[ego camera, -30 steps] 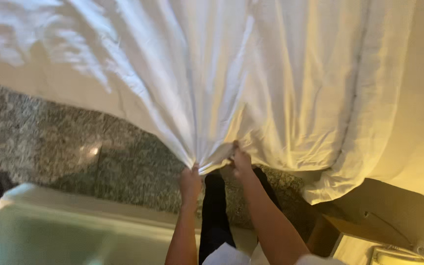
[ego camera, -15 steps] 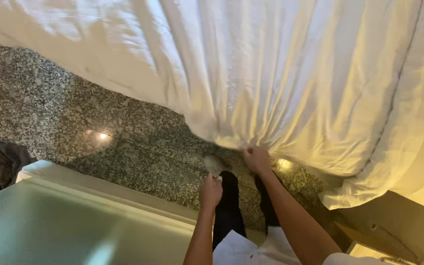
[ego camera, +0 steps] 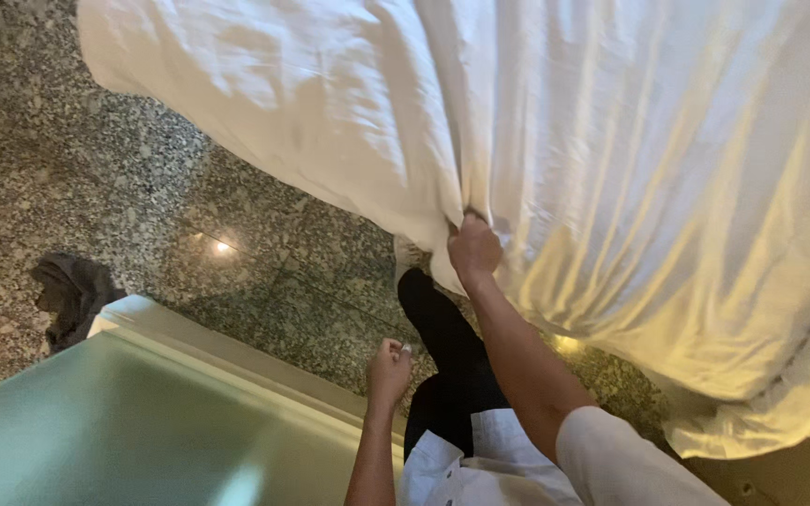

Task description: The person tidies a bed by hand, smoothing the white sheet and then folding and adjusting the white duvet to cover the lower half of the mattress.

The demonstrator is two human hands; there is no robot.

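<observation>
A large white bed sheet [ego camera: 611, 159] hangs over the bed's side and fills the upper right of the head view. My right hand [ego camera: 472, 247] is closed on a gathered fold at the sheet's lower edge. My left hand [ego camera: 389, 371] is away from the sheet, lower down near my dark trouser leg [ego camera: 442, 337], its fingers curled into a loose fist with nothing in it.
Speckled grey stone floor [ego camera: 96, 159] lies to the left, with a light reflection [ego camera: 223, 247] on it. A dark cloth [ego camera: 72, 295] lies on the floor at far left. A pale green glossy surface with a cream rim [ego camera: 142, 422] fills the lower left.
My left hand let go of the sheet and dropped back toward my body. My right hand keeps its hold on the fold. The view has tilted left over the floor.
</observation>
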